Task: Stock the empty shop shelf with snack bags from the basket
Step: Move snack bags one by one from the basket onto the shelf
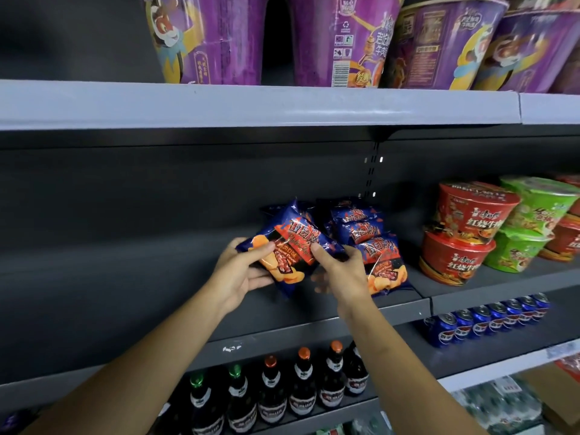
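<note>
A dark blue snack bag [290, 243] with orange chips printed on it is held tilted over the dark middle shelf [125, 277]. My left hand [241, 271] grips its lower left edge, thumb on the front. My right hand [342, 271] pinches its right edge. Just to the right, a row of the same blue bags [376, 246] stands on the shelf, running back toward the rear wall. The basket is out of view.
Red and green noodle bowls [464, 233] are stacked right of the bags. Purple noodle tubs [342, 39] fill the shelf above. Dark bottles [301, 387] and blue cans [483, 318] stand on the shelves below. The middle shelf's left part is bare.
</note>
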Available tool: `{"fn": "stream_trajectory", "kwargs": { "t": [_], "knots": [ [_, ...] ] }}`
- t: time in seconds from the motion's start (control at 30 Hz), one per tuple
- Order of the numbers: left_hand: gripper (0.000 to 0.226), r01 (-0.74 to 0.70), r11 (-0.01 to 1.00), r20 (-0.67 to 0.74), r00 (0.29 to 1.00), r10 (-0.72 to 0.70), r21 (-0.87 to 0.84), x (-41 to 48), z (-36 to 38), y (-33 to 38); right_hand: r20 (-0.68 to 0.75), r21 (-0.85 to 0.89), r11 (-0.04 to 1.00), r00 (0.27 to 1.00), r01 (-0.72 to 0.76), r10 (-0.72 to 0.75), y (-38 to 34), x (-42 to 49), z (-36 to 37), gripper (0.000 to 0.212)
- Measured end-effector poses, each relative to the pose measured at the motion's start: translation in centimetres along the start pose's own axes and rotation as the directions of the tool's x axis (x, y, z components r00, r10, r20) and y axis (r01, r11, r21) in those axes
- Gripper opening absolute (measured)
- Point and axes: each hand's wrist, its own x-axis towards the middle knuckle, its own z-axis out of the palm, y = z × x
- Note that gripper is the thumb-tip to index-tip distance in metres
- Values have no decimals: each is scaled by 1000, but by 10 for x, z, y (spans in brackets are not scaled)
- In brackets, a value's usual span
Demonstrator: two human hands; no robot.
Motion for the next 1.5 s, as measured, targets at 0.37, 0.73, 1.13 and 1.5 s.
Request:
{"fn": "stream_trajectory", "kwargs": {
  "t": [0.37,0.73,1.13,1.5],
  "knots": [
    [32,-78,786,37,997,71,613,43,-9,-21,-120,-146,987,989,66,-84,9,43,13,44],
    [37,-43,747,-26,996,81,663,114,3,-50,-104,-226,974,993,29,-54,13,86,38,39],
    [65,-15,743,-114,986,123,670,92,3,-25,-68,-167,983,994,77,-90,11,67,33,27],
    [17,-280,732,97,954,283,621,7,75,-22,-56,-73,984,985,160,-164,-23,-20,-53,19]
  ]
}}
